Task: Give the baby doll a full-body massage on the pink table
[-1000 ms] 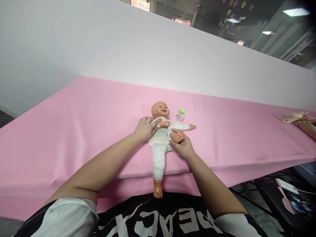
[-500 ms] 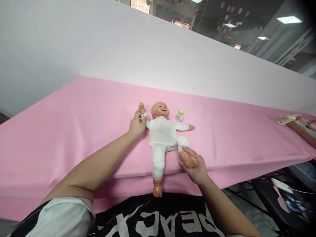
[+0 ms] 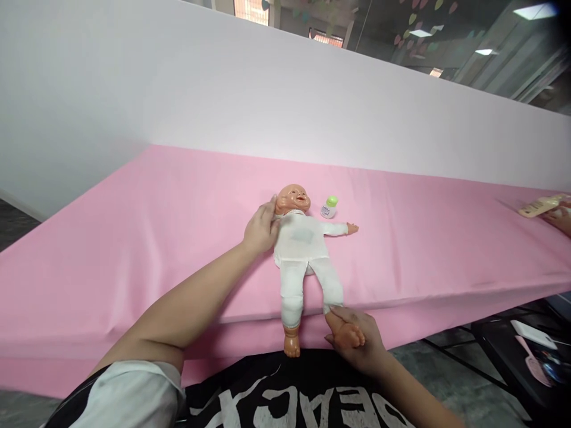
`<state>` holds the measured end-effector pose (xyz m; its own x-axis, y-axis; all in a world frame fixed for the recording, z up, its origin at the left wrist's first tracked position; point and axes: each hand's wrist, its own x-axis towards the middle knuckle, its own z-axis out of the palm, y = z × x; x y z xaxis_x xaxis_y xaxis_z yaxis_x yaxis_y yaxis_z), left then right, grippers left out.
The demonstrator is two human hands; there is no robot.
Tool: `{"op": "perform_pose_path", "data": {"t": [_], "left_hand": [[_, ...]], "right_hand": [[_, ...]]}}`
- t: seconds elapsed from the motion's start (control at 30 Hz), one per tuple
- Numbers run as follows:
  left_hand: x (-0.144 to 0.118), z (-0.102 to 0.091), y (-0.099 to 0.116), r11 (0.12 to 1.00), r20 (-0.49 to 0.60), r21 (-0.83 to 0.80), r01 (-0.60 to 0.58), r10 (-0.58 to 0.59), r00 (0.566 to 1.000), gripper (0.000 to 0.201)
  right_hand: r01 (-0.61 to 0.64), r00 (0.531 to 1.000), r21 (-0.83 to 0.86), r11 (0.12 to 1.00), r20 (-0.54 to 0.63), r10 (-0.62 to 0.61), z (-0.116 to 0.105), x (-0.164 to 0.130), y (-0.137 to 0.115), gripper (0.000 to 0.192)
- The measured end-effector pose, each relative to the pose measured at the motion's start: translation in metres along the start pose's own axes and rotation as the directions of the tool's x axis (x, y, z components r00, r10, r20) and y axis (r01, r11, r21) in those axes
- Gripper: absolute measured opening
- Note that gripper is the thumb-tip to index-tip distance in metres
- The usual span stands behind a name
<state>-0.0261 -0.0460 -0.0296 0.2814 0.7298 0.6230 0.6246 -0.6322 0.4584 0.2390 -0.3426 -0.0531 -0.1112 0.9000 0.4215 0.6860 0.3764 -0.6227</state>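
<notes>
A baby doll (image 3: 304, 238) in a white top and trousers lies on its back on the pink-covered table (image 3: 187, 196), its feet towards me. My left hand (image 3: 262, 227) is closed at the doll's shoulder on the left, fingertips against the side of its head. The doll's arm on that side is hidden behind this hand. Lower down, my right hand (image 3: 363, 345) is wrapped round the doll's ankle, its bare foot showing over my palm. The doll's other leg lies straight, foot over the table edge. Beside the head stands a small bottle with a green cap (image 3: 329, 207).
A white wall (image 3: 285, 107) rises behind the table, with glass above it. At the far right another person's hand (image 3: 559, 219) touches a pale yellow item (image 3: 542, 205). Below there, a black chair (image 3: 504, 351) holds a white device and a pink brush-like thing.
My right hand has drawn the doll's bent leg down and straightened it towards me. My left hand has moved in to the shoulder and head; the raised doll arm is now out of sight.
</notes>
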Motion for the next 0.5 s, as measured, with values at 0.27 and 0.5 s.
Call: {"op": "perform_pose_path", "data": {"t": [0.27,0.5], "left_hand": [[-0.004,-0.001,0.018,0.908,0.398,0.372,-0.193,0.032,0.917,0.065],[-0.003,-0.002,0.018,0.916,0.416,0.359,-0.178,0.014,0.909,0.064]], "right_hand": [[-0.004,0.975,-0.050,0.999,-0.223,-0.007,-0.017,0.075,-0.006,0.068],[-0.122,0.985,0.119,0.985,-0.107,0.135,0.014,0.152,0.023,0.065]]}}
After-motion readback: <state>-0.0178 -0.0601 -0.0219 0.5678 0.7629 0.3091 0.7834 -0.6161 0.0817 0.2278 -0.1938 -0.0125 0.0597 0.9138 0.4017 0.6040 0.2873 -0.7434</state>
